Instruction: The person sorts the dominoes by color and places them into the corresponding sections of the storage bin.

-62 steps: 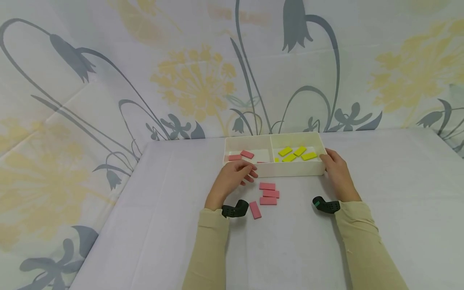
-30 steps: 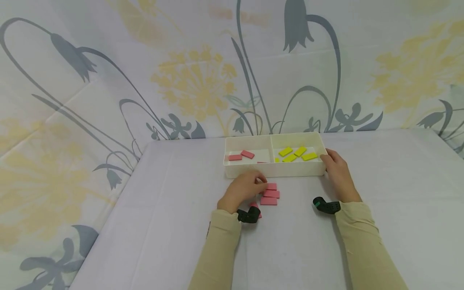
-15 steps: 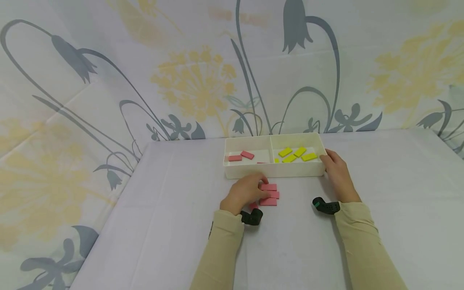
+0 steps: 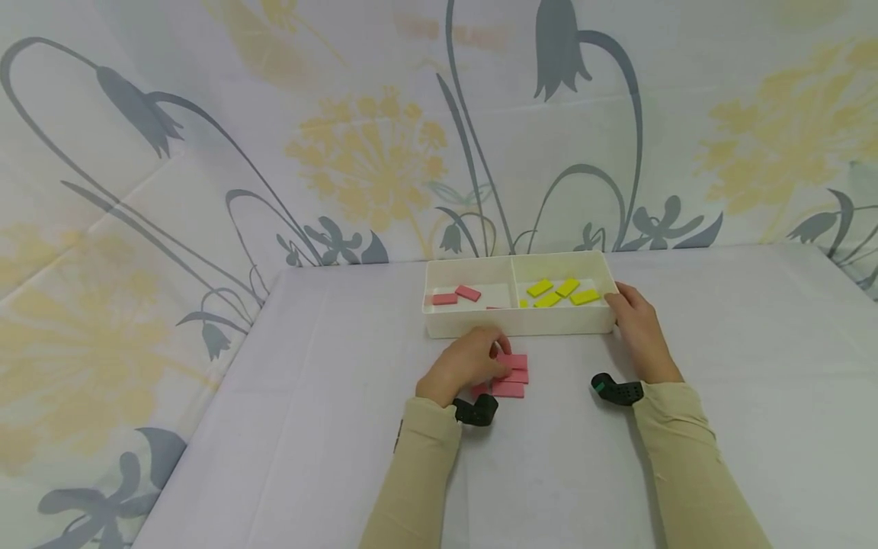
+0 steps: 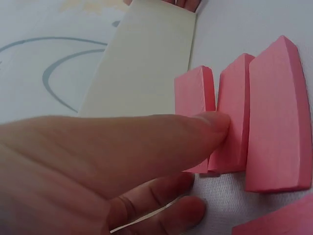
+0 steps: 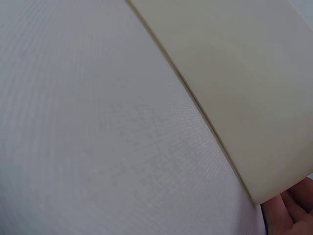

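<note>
Three pink wooden dominoes [image 4: 508, 390] lie side by side in front of a white two-part box [image 4: 549, 322]. My left hand [image 4: 466, 358] reaches over them from the left with curled fingers. In the left wrist view its thumb [image 5: 171, 137] lies against the middle domino [image 5: 237, 107], beside the far domino [image 5: 191, 90]; the index fingertip is hidden there. Another pink domino [image 5: 286, 219] is partly covered by the left hand in the head view. My right hand [image 4: 643, 335] grips the box's right end, thumb at the rim, fingers along the outer side.
Inside the box, the left compartment holds a few pink dominoes [image 4: 468, 293], the right one several yellow dominoes [image 4: 584, 296]. A divider [image 4: 514, 282] separates them. White cloth [image 4: 309, 427] covers the table; a flower-printed cloth [image 4: 507, 152] hangs right behind the box.
My left hand has come from the box's front edge down to the pink dominoes. In the last half second the row of three slid slightly toward me. My right hand stays on the box.
</note>
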The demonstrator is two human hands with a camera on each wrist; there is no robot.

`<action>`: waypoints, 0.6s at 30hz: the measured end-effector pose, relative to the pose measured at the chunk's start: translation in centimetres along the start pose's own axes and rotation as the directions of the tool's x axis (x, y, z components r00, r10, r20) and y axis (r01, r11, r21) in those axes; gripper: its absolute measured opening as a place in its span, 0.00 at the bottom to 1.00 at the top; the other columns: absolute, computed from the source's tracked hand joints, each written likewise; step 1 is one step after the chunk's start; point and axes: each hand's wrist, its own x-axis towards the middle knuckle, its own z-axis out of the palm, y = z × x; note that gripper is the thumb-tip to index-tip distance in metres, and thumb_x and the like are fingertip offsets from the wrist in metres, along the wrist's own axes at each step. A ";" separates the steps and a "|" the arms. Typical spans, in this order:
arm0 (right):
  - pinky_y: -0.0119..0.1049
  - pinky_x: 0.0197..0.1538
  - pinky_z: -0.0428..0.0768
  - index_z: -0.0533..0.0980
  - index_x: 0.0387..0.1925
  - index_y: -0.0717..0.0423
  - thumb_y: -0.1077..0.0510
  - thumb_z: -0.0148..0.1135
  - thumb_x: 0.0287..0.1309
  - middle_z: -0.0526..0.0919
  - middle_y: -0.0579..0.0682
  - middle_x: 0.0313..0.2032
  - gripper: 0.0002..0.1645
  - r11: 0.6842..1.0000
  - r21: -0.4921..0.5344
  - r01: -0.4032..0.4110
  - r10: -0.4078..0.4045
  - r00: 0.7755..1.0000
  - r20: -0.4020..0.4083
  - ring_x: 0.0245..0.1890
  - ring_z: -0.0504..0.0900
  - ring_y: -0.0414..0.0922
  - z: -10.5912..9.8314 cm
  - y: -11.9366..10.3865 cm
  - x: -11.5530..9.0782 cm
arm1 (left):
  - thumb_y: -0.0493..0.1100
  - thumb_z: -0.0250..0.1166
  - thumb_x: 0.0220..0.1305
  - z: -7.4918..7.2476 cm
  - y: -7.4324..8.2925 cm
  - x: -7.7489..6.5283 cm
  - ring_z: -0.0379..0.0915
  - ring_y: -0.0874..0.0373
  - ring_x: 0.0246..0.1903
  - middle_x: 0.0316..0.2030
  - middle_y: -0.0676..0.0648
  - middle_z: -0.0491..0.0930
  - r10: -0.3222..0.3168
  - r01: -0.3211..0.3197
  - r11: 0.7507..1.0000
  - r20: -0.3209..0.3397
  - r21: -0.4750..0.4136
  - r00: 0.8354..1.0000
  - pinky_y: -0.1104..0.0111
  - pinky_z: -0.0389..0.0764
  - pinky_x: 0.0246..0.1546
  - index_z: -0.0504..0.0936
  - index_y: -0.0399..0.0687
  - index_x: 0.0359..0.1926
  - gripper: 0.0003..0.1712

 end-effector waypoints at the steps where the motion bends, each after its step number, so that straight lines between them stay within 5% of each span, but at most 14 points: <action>1: 0.54 0.59 0.55 0.49 0.67 0.57 0.40 0.33 0.64 0.53 0.58 0.65 0.37 1.000 0.000 0.000 0.000 1.000 0.002 0.61 0.55 0.56 0.0 0.0 0.0 | 0.45 0.66 0.52 -0.1 0.0 0.0 0.67 0.60 0.33 0.33 0.54 0.71 0.009 -0.009 1.000 0.002 0.000 1.000 0.70 0.71 0.32 0.75 0.55 0.37 0.11; 5: 0.54 0.59 0.55 0.49 0.67 0.57 0.40 0.33 0.64 0.53 0.58 0.65 0.37 1.000 0.000 -0.002 0.002 1.000 0.002 0.61 0.54 0.55 0.0 -0.1 0.0 | 0.43 0.65 0.52 -0.2 0.2 0.0 0.66 0.60 0.32 0.33 0.53 0.71 0.036 -0.035 0.999 0.022 -0.007 0.999 0.71 0.70 0.31 0.74 0.54 0.36 0.10; 10: 0.54 0.59 0.55 0.49 0.67 0.57 0.40 0.33 0.64 0.53 0.58 0.65 0.37 1.000 0.000 -0.008 0.008 1.000 0.002 0.61 0.54 0.55 0.1 -0.1 0.0 | 0.42 0.64 0.54 -0.2 0.3 -0.2 0.68 0.59 0.29 0.31 0.54 0.71 -0.002 0.005 0.999 0.061 -0.046 0.998 0.70 0.71 0.28 0.71 0.56 0.35 0.10; 18: 0.53 0.60 0.55 0.49 0.67 0.57 0.40 0.33 0.64 0.53 0.58 0.65 0.37 1.000 -0.002 -0.006 0.006 1.000 -0.002 0.61 0.55 0.54 0.0 -0.2 -0.1 | 0.43 0.62 0.56 0.0 -0.1 0.1 0.69 0.59 0.30 0.31 0.54 0.72 -0.007 0.011 0.998 0.051 -0.064 0.999 0.70 0.72 0.28 0.72 0.56 0.36 0.08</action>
